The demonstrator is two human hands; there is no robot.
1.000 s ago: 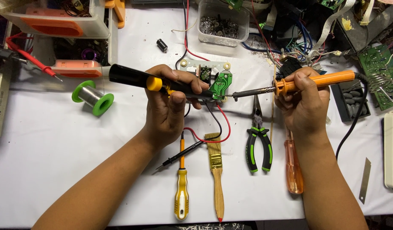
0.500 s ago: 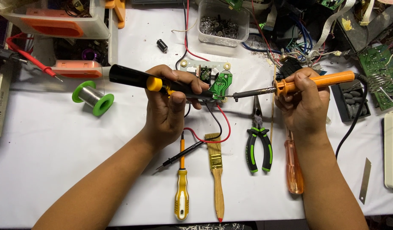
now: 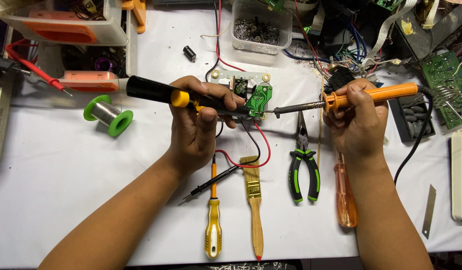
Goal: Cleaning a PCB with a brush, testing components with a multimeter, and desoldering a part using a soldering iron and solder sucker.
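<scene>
Near the middle of the white table (image 3: 66, 165), toward its far edge, the left hand (image 3: 198, 127) is wrapping its fingers around a black desoldering pump (image 3: 161, 92) with a yellow band, laying it almost flat so its nose is meeting the small green circuit board (image 3: 262, 98) from the left. The right hand (image 3: 358, 122) is closing in a fist-like grip on the orange handle of a soldering iron (image 3: 341, 100), thumb on top, and is bringing the dark metal tip in from the right toward the same board; whether the tip is touching it cannot be told. Coming from opposite sides, the two tools are keeping clear of each other, and the forearms are lying low over the table, probably for steadiness. Red and black wires (image 3: 246, 150) are trailing from the board toward the near edge, where a yellow screwdriver (image 3: 212, 227), a brush (image 3: 253, 200), green-handled pliers (image 3: 305, 167) and an orange screwdriver (image 3: 345, 195) are lying in a row within reach. A green spool of solder (image 3: 108, 115) is sitting toward the left edge. Compared with the earlier frames, nothing is differing visibly: both hands and both tools are staying where they were.
</scene>
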